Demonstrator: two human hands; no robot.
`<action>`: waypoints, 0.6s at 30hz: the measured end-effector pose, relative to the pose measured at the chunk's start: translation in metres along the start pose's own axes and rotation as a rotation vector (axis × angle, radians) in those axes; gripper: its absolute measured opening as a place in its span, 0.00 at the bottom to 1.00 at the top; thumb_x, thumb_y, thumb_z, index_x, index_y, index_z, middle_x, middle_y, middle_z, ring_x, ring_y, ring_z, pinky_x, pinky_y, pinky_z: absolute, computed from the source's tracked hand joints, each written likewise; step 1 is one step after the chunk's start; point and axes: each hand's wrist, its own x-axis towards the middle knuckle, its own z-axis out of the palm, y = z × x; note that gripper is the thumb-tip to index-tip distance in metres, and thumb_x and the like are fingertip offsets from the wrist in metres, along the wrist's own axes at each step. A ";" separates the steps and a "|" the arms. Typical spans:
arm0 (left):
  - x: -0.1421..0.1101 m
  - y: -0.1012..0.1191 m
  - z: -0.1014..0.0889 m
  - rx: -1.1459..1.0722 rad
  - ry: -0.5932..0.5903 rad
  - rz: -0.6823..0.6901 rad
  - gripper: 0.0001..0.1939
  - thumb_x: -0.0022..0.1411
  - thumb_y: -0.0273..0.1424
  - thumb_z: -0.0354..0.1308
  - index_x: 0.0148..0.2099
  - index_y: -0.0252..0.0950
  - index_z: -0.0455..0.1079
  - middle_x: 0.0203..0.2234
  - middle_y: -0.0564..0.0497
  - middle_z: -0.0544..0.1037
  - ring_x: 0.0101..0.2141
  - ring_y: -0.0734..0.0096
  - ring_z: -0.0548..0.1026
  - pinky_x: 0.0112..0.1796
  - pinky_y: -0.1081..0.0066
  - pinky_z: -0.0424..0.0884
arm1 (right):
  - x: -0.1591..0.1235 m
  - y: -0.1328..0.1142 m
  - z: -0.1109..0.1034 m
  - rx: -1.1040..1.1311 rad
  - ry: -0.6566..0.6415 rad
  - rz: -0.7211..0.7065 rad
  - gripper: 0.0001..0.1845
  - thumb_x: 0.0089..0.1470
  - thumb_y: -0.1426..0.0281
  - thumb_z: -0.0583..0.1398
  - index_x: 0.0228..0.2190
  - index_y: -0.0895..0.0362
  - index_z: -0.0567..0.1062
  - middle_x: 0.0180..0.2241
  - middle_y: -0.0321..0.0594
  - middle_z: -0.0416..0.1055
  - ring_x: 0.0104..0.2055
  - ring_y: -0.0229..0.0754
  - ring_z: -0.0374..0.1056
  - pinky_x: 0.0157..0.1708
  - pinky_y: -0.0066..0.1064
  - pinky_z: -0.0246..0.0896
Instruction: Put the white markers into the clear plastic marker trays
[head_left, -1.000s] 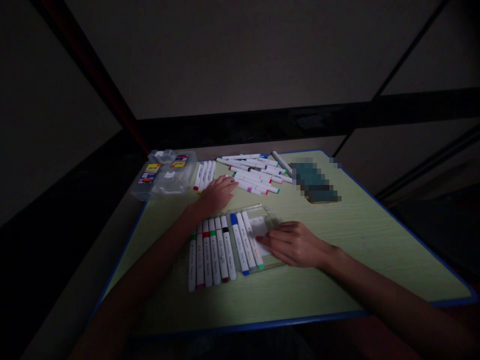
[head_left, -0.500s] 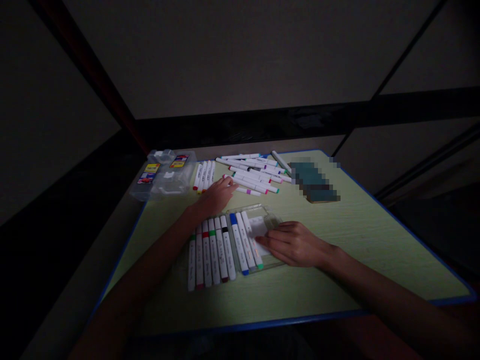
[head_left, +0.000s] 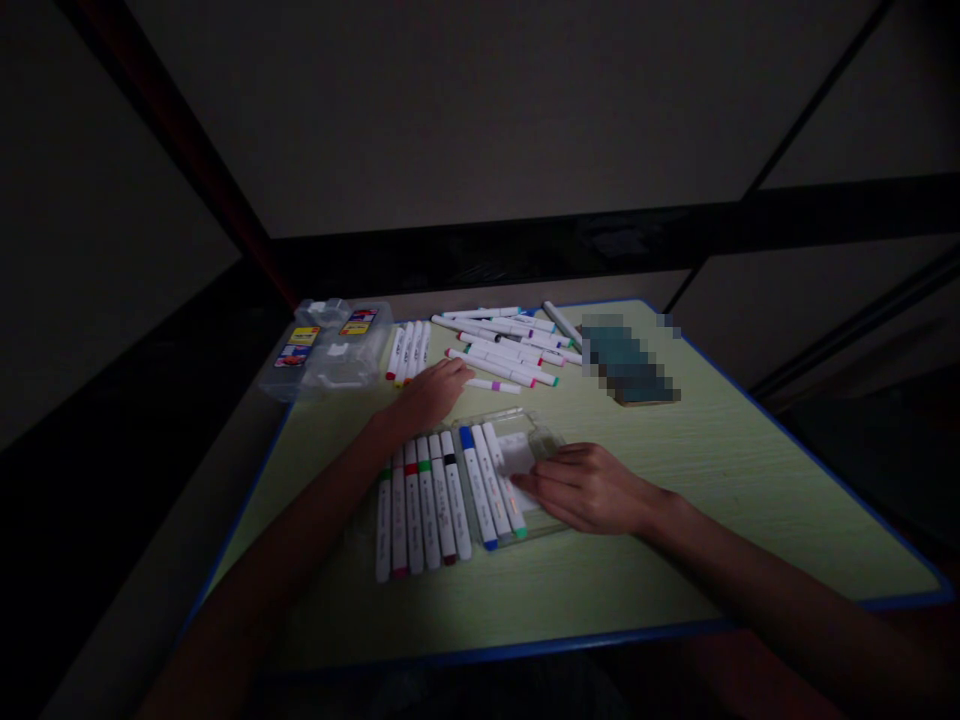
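Note:
My left hand is closed on one end of a white marker with a purple band, beside the loose pile; its fingertips partly hide the marker. At the right edge of a clear plastic case, my right hand grips with bent fingers, thumb over a white insert. In the case's right part lie a blue-capped marker and two others side by side. Several more white markers form a row over its left part, their lower ends reaching past the case onto the table.
Loose markers lie crossed at the back of the table. Several upright-lying markers stand in a row left of them. Another clear case with labels sits far left. A blurred-out greenish rectangular object lies back right.
My left fingers have closed in on the purple-banded marker, and it has shifted slightly toward me, apart from the pile. My right hand and the case have stayed put.

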 end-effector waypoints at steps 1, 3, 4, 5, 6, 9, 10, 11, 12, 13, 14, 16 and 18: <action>0.000 0.000 -0.001 -0.001 -0.007 0.003 0.12 0.60 0.20 0.42 0.42 0.31 0.66 0.39 0.46 0.68 0.43 0.66 0.66 0.46 0.67 0.64 | 0.000 0.000 0.000 0.000 0.002 -0.001 0.14 0.57 0.76 0.48 0.38 0.63 0.71 0.22 0.35 0.68 0.22 0.34 0.62 0.23 0.29 0.56; 0.000 0.001 -0.003 -0.006 -0.017 0.010 0.11 0.60 0.21 0.42 0.39 0.31 0.66 0.37 0.46 0.69 0.42 0.66 0.66 0.45 0.67 0.64 | 0.000 0.000 0.000 -0.001 0.004 -0.005 0.14 0.57 0.76 0.47 0.38 0.63 0.71 0.22 0.35 0.69 0.22 0.33 0.62 0.23 0.29 0.56; 0.000 0.000 -0.003 -0.006 -0.017 0.013 0.11 0.61 0.21 0.42 0.39 0.31 0.66 0.37 0.46 0.69 0.42 0.66 0.67 0.44 0.68 0.64 | 0.000 0.000 0.000 0.000 0.003 -0.005 0.14 0.57 0.76 0.47 0.38 0.62 0.71 0.22 0.35 0.69 0.22 0.33 0.62 0.23 0.29 0.56; 0.000 0.000 -0.003 -0.005 -0.014 0.012 0.11 0.61 0.21 0.42 0.38 0.31 0.65 0.37 0.46 0.69 0.41 0.66 0.67 0.44 0.68 0.64 | 0.000 0.000 0.001 0.003 0.005 -0.003 0.14 0.57 0.76 0.47 0.38 0.62 0.71 0.22 0.35 0.69 0.21 0.33 0.61 0.23 0.29 0.56; 0.000 0.000 -0.003 -0.001 -0.009 0.012 0.11 0.61 0.22 0.42 0.38 0.31 0.65 0.36 0.46 0.69 0.41 0.66 0.67 0.43 0.68 0.64 | 0.000 0.000 0.001 0.005 0.006 0.000 0.14 0.57 0.75 0.47 0.38 0.62 0.71 0.22 0.34 0.69 0.21 0.33 0.61 0.23 0.29 0.56; 0.000 -0.002 0.000 0.017 0.009 0.013 0.10 0.61 0.22 0.42 0.36 0.32 0.65 0.35 0.47 0.69 0.39 0.66 0.67 0.42 0.68 0.64 | 0.000 0.000 0.001 0.007 0.006 0.002 0.13 0.57 0.75 0.48 0.37 0.62 0.72 0.22 0.34 0.69 0.21 0.33 0.61 0.23 0.29 0.55; 0.000 -0.003 0.001 0.021 0.015 0.013 0.09 0.61 0.22 0.43 0.36 0.32 0.65 0.35 0.47 0.69 0.39 0.66 0.67 0.41 0.68 0.64 | 0.000 0.000 0.001 0.005 0.004 0.001 0.13 0.57 0.75 0.48 0.37 0.62 0.72 0.22 0.34 0.69 0.21 0.33 0.61 0.23 0.29 0.55; 0.000 -0.003 0.002 0.024 0.020 0.014 0.09 0.61 0.22 0.43 0.35 0.32 0.64 0.34 0.47 0.69 0.38 0.66 0.67 0.41 0.68 0.64 | 0.000 0.000 0.001 0.004 0.000 0.000 0.14 0.58 0.75 0.48 0.37 0.62 0.72 0.22 0.34 0.69 0.21 0.33 0.61 0.23 0.29 0.55; 0.000 -0.003 0.002 0.025 0.026 0.013 0.09 0.61 0.22 0.43 0.35 0.32 0.64 0.34 0.47 0.70 0.38 0.66 0.67 0.40 0.68 0.64 | 0.000 0.000 0.001 0.005 -0.003 -0.002 0.14 0.58 0.75 0.48 0.38 0.62 0.71 0.22 0.35 0.69 0.21 0.33 0.61 0.23 0.29 0.55; 0.000 -0.004 0.003 0.025 0.031 0.008 0.08 0.60 0.22 0.44 0.35 0.32 0.64 0.34 0.47 0.70 0.38 0.66 0.67 0.40 0.68 0.64 | 0.000 0.000 0.001 0.007 -0.003 -0.002 0.14 0.58 0.75 0.47 0.38 0.62 0.71 0.22 0.35 0.69 0.21 0.33 0.61 0.23 0.29 0.55; 0.000 -0.004 0.003 0.025 0.036 0.002 0.08 0.60 0.22 0.44 0.35 0.32 0.64 0.34 0.47 0.70 0.38 0.66 0.67 0.40 0.68 0.63 | 0.000 0.000 0.001 0.010 -0.002 -0.002 0.14 0.58 0.75 0.47 0.38 0.62 0.71 0.23 0.35 0.70 0.21 0.33 0.61 0.23 0.29 0.55; 0.000 -0.004 0.003 0.025 0.043 -0.014 0.07 0.60 0.22 0.45 0.35 0.33 0.63 0.34 0.47 0.70 0.38 0.65 0.67 0.39 0.67 0.63 | -0.001 0.000 0.001 0.012 0.001 -0.002 0.14 0.58 0.75 0.47 0.38 0.62 0.71 0.23 0.35 0.70 0.22 0.33 0.61 0.23 0.29 0.55; -0.001 -0.004 0.002 0.030 0.043 -0.022 0.06 0.59 0.22 0.46 0.35 0.33 0.63 0.34 0.48 0.70 0.38 0.64 0.67 0.39 0.66 0.63 | -0.001 0.000 0.001 0.006 -0.002 -0.002 0.14 0.57 0.75 0.47 0.38 0.62 0.71 0.23 0.35 0.70 0.22 0.33 0.61 0.23 0.29 0.55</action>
